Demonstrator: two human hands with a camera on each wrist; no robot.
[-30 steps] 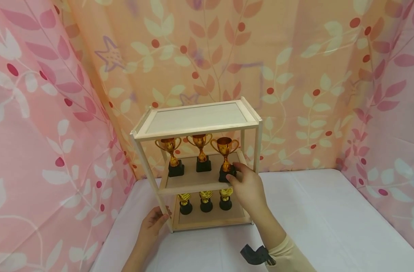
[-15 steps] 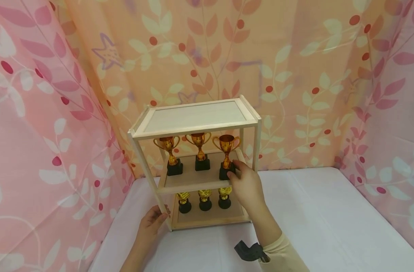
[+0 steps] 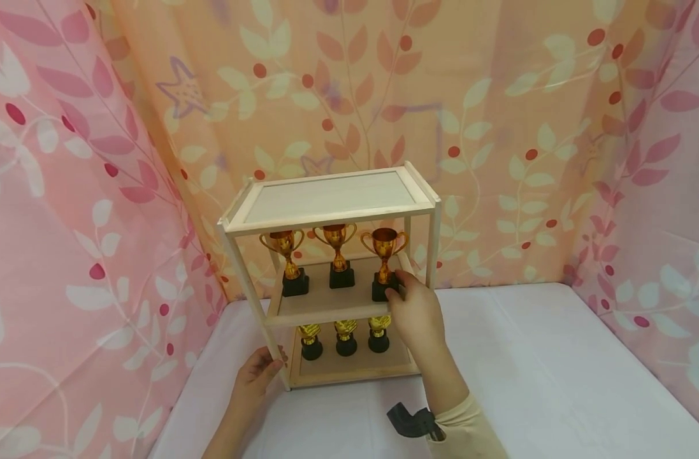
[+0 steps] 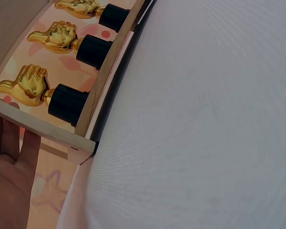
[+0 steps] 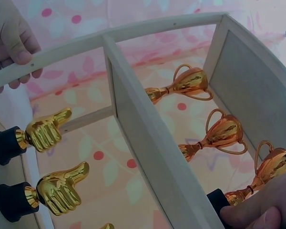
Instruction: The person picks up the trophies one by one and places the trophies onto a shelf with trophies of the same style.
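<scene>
A small wooden three-tier shelf (image 3: 332, 196) stands on the table. On its middle tier are three gold trophy cups with black square bases: a left cup (image 3: 292, 271), a middle cup (image 3: 339, 245) and a right cup (image 3: 385, 242). My right hand (image 3: 419, 315) pinches the black base of the right cup, thumb in front; its fingers cover part of that base. With my left hand (image 3: 256, 376) I hold the front left post (image 3: 248, 287) near its foot. Three gold thumbs-up trophies (image 4: 26, 86) stand in a row on the bottom tier, their tops partly hidden in the head view.
A white cloth covers the table (image 3: 515, 370). Patterned curtains (image 3: 498, 127) hang behind and at both sides, close to the table's edges. A black strap-like piece (image 3: 412, 422) sits by my right sleeve. The middle tier's front rail (image 3: 332, 317) runs below the cups.
My right hand has shifted the right cup slightly to the right and back on the middle tier. My left hand stays on the post, and the other trophies stay put.
</scene>
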